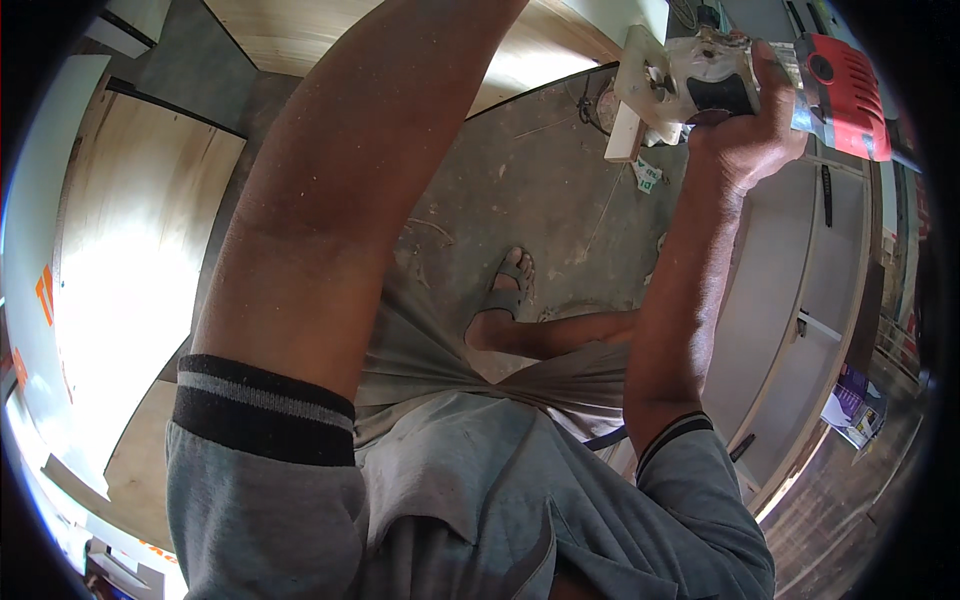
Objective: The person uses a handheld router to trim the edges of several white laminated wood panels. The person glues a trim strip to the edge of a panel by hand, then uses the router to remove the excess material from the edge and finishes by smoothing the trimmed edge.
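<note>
At the upper right my right hand [755,135] is closed around a trim router [845,95] with a red motor housing and a worn, dusty pale base. The router lies on its side, and its flat base plate [640,85] is up against the edge of a white-faced board [628,18]. A short pale wood end [624,135] shows just below the plate. The cutter is hidden. My left arm [340,180] stretches up past the top edge, so my left hand is out of the picture.
Wooden panels [135,200] lean at the left, one with orange marks. A white cabinet carcass [770,270] lies at the right, near a purple printed packet [858,405]. Paper scrap [647,176] and dust lie on the concrete floor [540,190], where my sandalled foot [508,290] rests.
</note>
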Demonstrator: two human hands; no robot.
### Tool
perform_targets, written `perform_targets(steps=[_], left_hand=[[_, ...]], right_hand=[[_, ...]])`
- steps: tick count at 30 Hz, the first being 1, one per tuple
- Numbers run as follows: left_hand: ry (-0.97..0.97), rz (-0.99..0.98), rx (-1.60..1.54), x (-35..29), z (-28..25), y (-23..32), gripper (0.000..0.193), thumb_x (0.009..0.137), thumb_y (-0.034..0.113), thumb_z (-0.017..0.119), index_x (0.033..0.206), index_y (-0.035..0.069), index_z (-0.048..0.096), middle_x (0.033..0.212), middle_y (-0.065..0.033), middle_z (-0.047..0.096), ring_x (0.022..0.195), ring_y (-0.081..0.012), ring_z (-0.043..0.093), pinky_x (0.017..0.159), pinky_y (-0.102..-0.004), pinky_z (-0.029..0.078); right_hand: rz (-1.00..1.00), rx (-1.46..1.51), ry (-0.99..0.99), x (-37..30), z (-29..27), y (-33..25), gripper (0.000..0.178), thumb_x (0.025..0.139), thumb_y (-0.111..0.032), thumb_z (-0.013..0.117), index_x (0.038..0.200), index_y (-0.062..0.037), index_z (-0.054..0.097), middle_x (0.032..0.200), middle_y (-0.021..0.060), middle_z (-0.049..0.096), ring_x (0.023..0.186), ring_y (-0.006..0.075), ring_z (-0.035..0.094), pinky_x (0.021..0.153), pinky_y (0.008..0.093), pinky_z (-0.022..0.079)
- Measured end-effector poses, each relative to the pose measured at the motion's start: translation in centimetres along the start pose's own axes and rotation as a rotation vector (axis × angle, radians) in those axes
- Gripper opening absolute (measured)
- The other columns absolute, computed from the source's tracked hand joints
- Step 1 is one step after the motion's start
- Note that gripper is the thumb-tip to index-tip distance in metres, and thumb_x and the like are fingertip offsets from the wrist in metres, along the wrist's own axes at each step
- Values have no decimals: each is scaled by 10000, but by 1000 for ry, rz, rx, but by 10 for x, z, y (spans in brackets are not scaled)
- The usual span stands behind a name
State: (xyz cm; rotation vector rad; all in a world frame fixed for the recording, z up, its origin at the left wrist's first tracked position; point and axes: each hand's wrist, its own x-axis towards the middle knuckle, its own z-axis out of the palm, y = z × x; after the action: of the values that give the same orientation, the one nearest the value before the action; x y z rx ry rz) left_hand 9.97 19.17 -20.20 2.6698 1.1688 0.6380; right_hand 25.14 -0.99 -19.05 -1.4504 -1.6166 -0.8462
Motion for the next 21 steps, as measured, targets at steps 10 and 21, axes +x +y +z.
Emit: perform_targets(steps=[10,21], left_hand=[[24,-12,-27,-2,4,-3,548,921,565,593,945,53,786,1008,-151,746,1046,-308,664,1060,-456,396],[89,6,-3,-4,6,-3,516,920,540,610,982,55,776,1021,-150,746,1034,-308,672,1027,-450,441]], right_hand=[[-128,-132,8,-1,0,-3,518,638,80,617,1118,-76,734,1005,130,725,884,239,700,823,330,573],[715,724,312,19,12,-55,283,737,-144,752,943,43,697,910,89,667,712,198,673,578,323,589]])
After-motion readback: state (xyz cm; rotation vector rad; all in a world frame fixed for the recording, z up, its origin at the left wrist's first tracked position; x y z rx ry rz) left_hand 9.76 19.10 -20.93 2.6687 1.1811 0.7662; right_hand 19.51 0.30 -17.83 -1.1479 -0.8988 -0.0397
